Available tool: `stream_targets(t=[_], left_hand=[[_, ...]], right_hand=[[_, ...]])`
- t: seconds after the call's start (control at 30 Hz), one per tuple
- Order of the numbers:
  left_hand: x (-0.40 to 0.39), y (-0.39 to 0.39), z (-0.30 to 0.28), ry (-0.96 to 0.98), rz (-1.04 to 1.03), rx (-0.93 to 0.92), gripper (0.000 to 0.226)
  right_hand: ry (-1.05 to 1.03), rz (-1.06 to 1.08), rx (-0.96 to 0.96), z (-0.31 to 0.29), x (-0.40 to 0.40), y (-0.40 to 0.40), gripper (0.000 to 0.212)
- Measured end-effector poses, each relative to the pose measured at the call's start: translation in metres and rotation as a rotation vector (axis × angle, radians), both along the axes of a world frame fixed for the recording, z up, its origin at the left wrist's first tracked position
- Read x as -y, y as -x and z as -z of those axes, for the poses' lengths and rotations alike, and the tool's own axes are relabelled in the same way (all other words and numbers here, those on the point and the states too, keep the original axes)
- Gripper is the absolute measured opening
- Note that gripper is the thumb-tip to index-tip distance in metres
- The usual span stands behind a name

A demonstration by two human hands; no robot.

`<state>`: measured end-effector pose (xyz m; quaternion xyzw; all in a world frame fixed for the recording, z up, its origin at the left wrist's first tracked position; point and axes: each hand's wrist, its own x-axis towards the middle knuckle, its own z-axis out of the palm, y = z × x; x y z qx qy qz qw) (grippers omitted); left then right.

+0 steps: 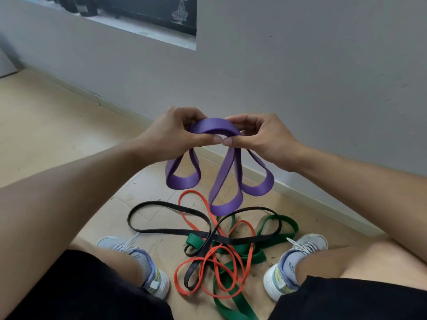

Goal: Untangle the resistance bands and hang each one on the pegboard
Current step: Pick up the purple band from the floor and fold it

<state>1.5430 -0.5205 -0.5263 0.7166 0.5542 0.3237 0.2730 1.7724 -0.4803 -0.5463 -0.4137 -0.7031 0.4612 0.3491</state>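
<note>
Hands meet in front of us, both gripping the purple band (213, 128). Our left hand (172, 132) curls its fingers over the top of the folded strip and pinches it with the thumb underneath. Our right hand (261, 137) does the same from the other side, and the two thumb tips nearly touch below the arch of the band. From that grip we see three purple loops hanging down, clear of the floor (46, 139): one under the left hand, one in the middle, one under the right hand.

Below the purple band lies the rest of the tangle on the floor. The black band (147, 205) spreads widest, running out to the left of the purple loops and crossing back under them to the right. The orange band (196, 197) winds through it, its top loop just beside the lowest purple loop. The green band (288, 224) lies under both and runs toward the bottom edge of our view.

Our shoes flank the pile, the left shoe (147, 269) and the right shoe (291, 264) on either side. Beyond the purple band stands a grey wall (300, 77).
</note>
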Motion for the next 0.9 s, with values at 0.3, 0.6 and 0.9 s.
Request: stream_targets(t=[0.3,0.6,0.9], left_hand=[[-0.002,0.002,-0.002,-0.027,0.015,-0.203,0.034],[-0.004,0.004,-0.009,0.030,0.007,-0.216,0.038],[-0.009,0.007,-0.005,0.075,0.014,-0.251,0.038]], right_hand=[[-0.022,-0.090,0.263,-0.002,-0.002,-0.014,0.043],[-0.081,-0.098,0.350,-0.009,-0.009,-0.016,0.040],[-0.117,-0.114,0.409,-0.013,-0.013,-0.020,0.037]])
